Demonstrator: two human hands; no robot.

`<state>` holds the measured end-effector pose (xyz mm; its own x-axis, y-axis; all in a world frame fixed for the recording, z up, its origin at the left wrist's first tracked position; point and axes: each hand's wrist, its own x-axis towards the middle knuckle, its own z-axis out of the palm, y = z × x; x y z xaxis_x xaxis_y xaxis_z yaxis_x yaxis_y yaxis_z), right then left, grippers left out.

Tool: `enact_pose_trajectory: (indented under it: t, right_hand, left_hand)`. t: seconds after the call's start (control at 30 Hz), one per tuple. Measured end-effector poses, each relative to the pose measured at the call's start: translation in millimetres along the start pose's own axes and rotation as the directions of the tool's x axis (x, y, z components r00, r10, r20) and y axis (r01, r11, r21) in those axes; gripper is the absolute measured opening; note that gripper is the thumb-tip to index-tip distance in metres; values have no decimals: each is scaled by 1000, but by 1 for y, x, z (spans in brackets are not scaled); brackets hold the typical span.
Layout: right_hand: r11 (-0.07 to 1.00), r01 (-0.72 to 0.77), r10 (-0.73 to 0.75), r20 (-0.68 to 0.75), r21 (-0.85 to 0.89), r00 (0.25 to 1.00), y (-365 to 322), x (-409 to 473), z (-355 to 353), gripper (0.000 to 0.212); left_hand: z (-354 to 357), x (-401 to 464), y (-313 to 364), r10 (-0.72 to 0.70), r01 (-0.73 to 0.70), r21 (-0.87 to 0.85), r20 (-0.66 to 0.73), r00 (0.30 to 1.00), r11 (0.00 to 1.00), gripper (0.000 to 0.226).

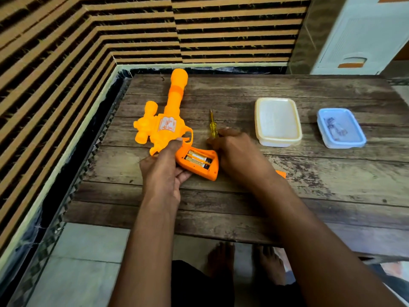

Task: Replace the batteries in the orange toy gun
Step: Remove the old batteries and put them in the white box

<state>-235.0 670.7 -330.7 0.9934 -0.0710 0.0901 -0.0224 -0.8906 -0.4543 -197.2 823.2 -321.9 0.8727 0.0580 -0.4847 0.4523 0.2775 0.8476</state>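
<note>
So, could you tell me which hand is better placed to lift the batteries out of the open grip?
Probably the right hand: it rests beside the open compartment, by the screwdriver. The left hand grips the toy gun, steadying it; two batteries lie exposed.

Both bare forearms reach toward 12 o'clock. The left hand [163, 169] curls in a grip, thumb extended forward on top. The right hand [236, 151] lies knuckles up, fingers bent toward 10 o'clock, slightly blurred.

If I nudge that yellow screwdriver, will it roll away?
Probably a little: the screwdriver has a round, smooth handle and lies flat on the table. It looks light and stiff, so a nudge should shift it easily.
</note>
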Motion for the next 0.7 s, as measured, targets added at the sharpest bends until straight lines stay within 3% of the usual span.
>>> enact_pose_trajectory:
  t: [0.2, 0.33, 0.47, 0.57, 0.7]
  right_hand:
    - [986, -137, 127, -102, -95, 987, -5, 0, -3, 19]
    - [987, -158, 157, -246, 19, 956, -5, -7, -5, 18]
    - [984, 19, 72, -486, 179, 871, -8, -17, -6, 14]
    - [967, 152, 14, -636, 206, 772, -16, -29, -16, 17]
    - [947, 246, -25, -720, 204, 694, -20, -41, -23, 15]
  left_hand:
    - [0, 1, 1, -15, 15, -10, 12, 1000, 1000, 11]
    - [0, 0, 0, -13, 13, -20, 21, 1000, 1000, 12]
    - [1, 0, -1, -5, 6, -17, 22, 1000, 1000, 9]
    - [2, 1, -2, -4, 4, -10, 3, 1000, 1000, 9]
    - [2, 5, -3, -6, 6, 8, -8, 1000, 1000, 10]
